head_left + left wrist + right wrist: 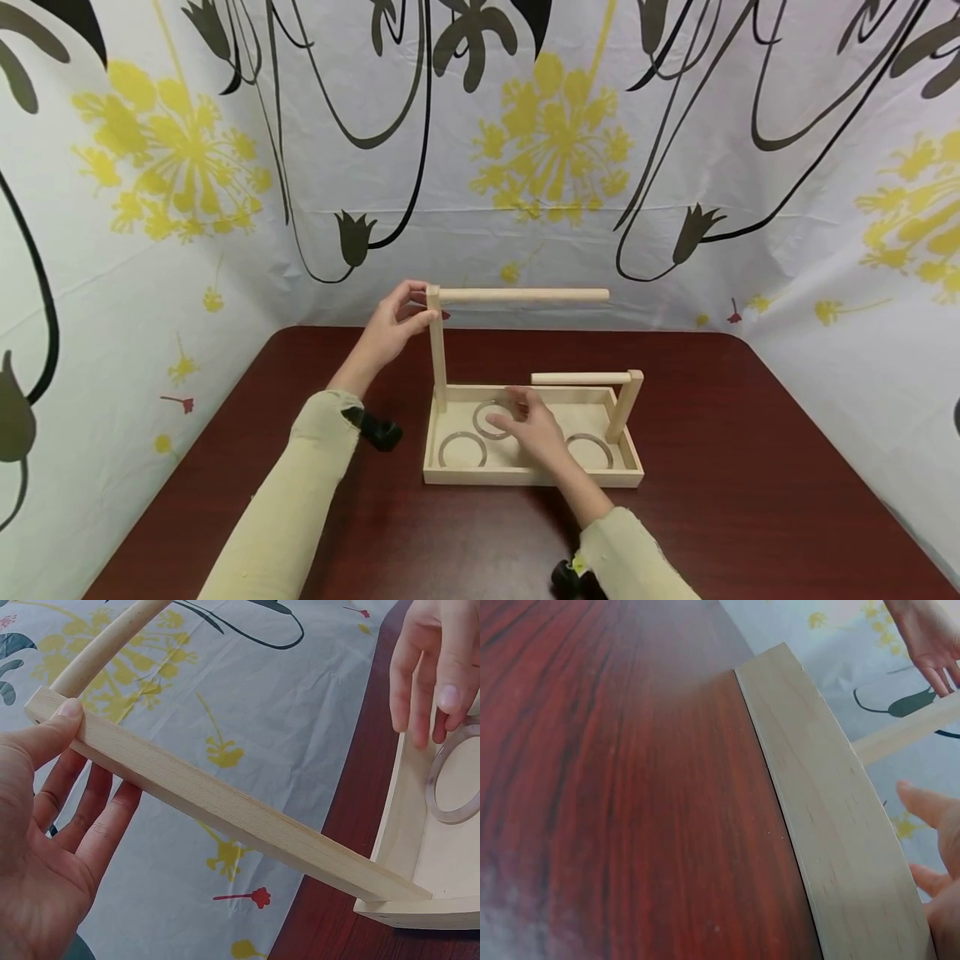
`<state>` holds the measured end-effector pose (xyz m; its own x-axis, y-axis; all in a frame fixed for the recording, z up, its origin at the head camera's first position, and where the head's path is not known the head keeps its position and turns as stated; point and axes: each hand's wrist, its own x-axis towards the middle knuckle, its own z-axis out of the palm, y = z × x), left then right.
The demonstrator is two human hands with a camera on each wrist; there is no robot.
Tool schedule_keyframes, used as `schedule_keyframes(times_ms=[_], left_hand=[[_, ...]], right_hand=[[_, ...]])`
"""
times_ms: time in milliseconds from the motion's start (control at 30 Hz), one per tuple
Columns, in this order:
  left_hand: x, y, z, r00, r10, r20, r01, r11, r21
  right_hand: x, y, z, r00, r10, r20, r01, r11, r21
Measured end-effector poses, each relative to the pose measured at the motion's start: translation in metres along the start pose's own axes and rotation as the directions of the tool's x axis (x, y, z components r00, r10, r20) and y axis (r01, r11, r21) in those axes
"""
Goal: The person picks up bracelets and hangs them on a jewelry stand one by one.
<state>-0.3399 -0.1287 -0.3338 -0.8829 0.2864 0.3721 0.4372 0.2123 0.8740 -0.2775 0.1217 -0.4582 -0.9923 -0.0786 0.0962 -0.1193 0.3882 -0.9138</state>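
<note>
A shallow wooden tray (480, 476) carries a tall post (438, 358) at its left end and a short post (626, 408) at its right, each with a horizontal dowel. My left hand (393, 321) pinches the tall post near its top, thumb on one face and fingers behind, as the left wrist view shows. Over the tray hangs my right hand (536, 429), its fingers loosely bent and pointing down in the left wrist view, holding nothing. Its fingertips are close by a greyish ring (476, 419). Two more rings lie in the tray, a left ring (441, 454) and a right ring (610, 455).
The tray stands on a dark red-brown table (712, 417). Behind it hangs a white cloth (420, 175) with yellow and grey flower prints. The long dowel (525, 295) sticks out above the tray, higher than the short dowel (577, 378).
</note>
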Motion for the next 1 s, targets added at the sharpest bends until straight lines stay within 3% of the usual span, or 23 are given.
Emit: schedule_keyframes(times_ms=[200,400,633,767,1000], left_hand=[[0.0,0.001,-0.001,1.0,0.001,0.001,-0.001,1.0,0.005],[-0.001,0.002,-0.001,1.0,0.001,-0.001,-0.001,1.0,0.014],[0.0,0.003,-0.001,1.0,0.015,-0.01,-0.015,1.0,0.01],[0.002,0.003,-0.001,1.0,0.022,-0.013,-0.022,1.0,0.013],[-0.002,-0.001,0.001,1.0,0.022,-0.013,-0.022,1.0,0.009]], right_hand=[[0.002,-0.006,0.001,0.999,0.037,0.02,-0.032,0.98,-0.198],[0.002,-0.011,0.006,0.998,0.02,0.057,-0.002,0.954,-0.3],[0.004,-0.012,0.014,0.995,-0.088,0.039,0.097,0.893,-0.439],[0.006,-0.012,0.016,0.994,-0.111,0.023,0.108,0.864,-0.491],[0.003,-0.012,0.017,0.997,-0.046,0.069,0.075,0.862,-0.501]])
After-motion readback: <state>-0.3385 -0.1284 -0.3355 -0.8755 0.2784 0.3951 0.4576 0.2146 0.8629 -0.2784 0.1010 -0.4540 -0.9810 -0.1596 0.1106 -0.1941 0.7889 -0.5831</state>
